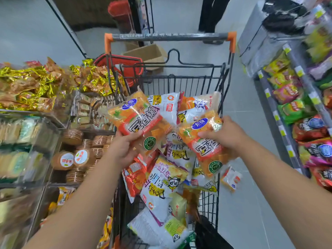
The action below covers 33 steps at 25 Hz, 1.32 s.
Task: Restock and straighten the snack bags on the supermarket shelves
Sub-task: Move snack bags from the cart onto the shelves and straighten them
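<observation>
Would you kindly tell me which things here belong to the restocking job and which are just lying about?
Job: left hand gripping one orange snack bag; right hand gripping a second orange bag; white snack bags in the shopping cart; chip bags on the right-hand shelves.
Lying about: cardboard box, red basket, both beyond the cart; small packet outside the cart's right side.

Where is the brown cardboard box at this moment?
In the head view, the cardboard box sits on the floor beyond the shopping cart, just right of the red basket.
</observation>
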Tool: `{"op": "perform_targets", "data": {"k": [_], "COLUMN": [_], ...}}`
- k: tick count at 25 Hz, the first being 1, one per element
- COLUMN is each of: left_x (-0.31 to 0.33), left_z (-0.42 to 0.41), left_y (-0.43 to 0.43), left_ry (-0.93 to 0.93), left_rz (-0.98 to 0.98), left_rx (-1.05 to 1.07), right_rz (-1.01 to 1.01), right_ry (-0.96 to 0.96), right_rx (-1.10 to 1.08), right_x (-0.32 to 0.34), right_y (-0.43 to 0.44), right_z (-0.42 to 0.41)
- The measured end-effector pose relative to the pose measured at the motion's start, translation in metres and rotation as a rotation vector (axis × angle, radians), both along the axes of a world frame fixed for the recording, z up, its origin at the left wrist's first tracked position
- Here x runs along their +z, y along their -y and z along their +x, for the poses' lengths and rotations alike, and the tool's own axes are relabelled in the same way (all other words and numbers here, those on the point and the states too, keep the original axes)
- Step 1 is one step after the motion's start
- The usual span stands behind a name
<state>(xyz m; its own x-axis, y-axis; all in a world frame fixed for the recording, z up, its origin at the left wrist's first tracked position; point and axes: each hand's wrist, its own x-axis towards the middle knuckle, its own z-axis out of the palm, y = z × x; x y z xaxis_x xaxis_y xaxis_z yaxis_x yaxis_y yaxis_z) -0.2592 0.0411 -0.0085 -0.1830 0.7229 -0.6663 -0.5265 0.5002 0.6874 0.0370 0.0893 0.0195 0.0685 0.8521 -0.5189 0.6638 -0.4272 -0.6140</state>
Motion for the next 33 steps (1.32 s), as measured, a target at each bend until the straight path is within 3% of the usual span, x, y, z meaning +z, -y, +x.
{"op": "perform_targets", "data": {"k": [6,11,20,23,29,33], "left_x": [0.022,0.048,0.083,0.098,0.125,0.136], "left_z": [0.004,0.069,0.25,0.325,0.498,0.573], "left_y": [0.021,0.044,0.15,0.195,0.315,0.38], "left_ry": [0.104,0.104,0.068,-0.002,0.106,0.065], "left_rz": [0.126,0.178,0.304,0.329,0.404,0.493], "left_rx": [-0.305,-0.678,-0.962,-1.095,-1.347,-1.51], "right_rz": [0.121,0.26,0.376,0.412,0.526,0.58], "right_ry": [-0.092,-0.093,-0.199,-0.178,-0.108,-0.087], "right_rx": [-0.406,-0.594,-0.852,-0.975,-1.295,-1.468], "right_x": [0.027,0.057,0.096,0.105,0.13,0.141], "right_y": [0.077,0.138,0.321,0.401,0.569,0.65], "right_z": [0.04,0.085,0.2,0.249,0.344,0.37]}}
